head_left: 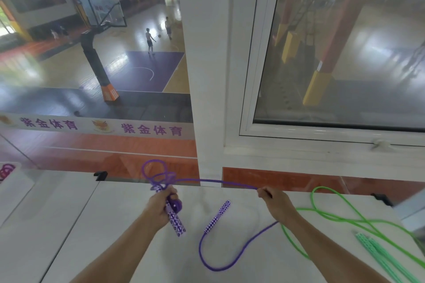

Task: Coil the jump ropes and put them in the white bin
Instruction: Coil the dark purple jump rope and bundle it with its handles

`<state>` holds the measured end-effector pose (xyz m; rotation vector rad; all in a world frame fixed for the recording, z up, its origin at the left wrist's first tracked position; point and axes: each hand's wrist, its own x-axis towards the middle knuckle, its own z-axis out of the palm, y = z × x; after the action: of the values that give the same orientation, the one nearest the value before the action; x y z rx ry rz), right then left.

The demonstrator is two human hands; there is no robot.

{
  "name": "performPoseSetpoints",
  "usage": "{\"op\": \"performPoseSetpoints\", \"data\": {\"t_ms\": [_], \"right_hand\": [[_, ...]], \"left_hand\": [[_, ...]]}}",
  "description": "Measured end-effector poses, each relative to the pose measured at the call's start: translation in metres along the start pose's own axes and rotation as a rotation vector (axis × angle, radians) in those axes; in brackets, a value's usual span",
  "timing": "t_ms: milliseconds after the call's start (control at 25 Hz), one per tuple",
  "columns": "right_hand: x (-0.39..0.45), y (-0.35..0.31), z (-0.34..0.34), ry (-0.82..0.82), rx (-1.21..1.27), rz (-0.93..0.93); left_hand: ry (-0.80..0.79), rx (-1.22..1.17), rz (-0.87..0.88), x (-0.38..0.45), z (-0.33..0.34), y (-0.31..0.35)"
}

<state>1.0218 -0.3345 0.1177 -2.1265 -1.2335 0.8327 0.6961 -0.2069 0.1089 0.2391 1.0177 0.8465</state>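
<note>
My left hand grips one purple patterned handle of the purple jump rope, with several loops of the rope bunched above its fingers. A taut stretch runs right to my right hand, which pinches the rope. From there the rope curves down over the white table to the second handle, lying loose between my hands. A green jump rope lies uncoiled on the right, its green handles near the table's right edge. At the far left edge, a white bin holds a pink coiled rope.
The table stands against a glass railing and a white window frame. Beyond the glass lies a basketball court with people far below. Black clips hold the glass at the table's far edge.
</note>
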Motion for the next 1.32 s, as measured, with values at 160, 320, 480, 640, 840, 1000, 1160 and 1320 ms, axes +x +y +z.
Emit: {"op": "performPoseSetpoints", "data": {"t_ms": [160, 320, 480, 640, 840, 1000, 1160, 1320], "right_hand": [[-0.015, -0.010, 0.023, -0.088, 0.132, 0.081], [-0.039, -0.057, 0.062, -0.351, 0.280, 0.031], [-0.044, -0.079, 0.071, -0.383, 0.162, -0.156], [-0.047, -0.074, 0.072, -0.338, 0.089, -0.201], [-0.048, -0.073, 0.070, -0.386, 0.012, -0.235], [-0.042, -0.058, 0.062, -0.447, -0.034, -0.178], [-0.041, -0.043, 0.039, -0.520, -0.102, -0.181], [-0.034, -0.052, 0.031, -0.503, -0.138, -0.265]], "left_hand": [[0.008, -0.063, 0.017, 0.004, 0.004, 0.005], [-0.098, 0.212, -0.084, -0.018, 0.034, -0.040], [-0.131, 0.435, -0.031, -0.030, 0.049, -0.069], [-0.054, 0.466, -0.069, -0.030, 0.052, -0.069], [-0.022, 0.431, -0.246, -0.031, 0.049, -0.067], [0.043, 0.190, -0.075, -0.016, 0.045, -0.046], [0.035, -0.034, 0.030, 0.001, 0.026, -0.003], [-0.075, 0.316, -0.065, -0.007, 0.018, -0.006]]}}
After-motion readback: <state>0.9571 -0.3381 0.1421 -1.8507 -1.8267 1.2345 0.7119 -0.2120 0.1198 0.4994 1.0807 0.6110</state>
